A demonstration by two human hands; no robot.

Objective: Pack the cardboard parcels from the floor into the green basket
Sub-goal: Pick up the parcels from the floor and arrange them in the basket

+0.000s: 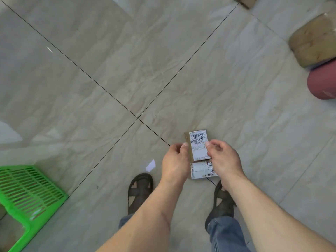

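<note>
A small cardboard parcel point(198, 142) with a white shipping label sits between both hands, above the floor. My left hand point(175, 163) grips its left edge with the thumb on top. My right hand point(224, 159) pinches its right edge. A second small labelled parcel point(201, 170) shows just below the first, partly hidden by my right hand; whether it is held or lies on the floor I cannot tell. The green slatted basket point(29, 190) stands at the lower left, cut off by the frame edge.
A large brown taped parcel point(312, 42) lies at the right edge, with a dark red rounded object point(323, 82) beneath it. Another cardboard corner point(245, 1) peeks in at the top. My sandalled feet point(140, 190) stand on grey floor tiles.
</note>
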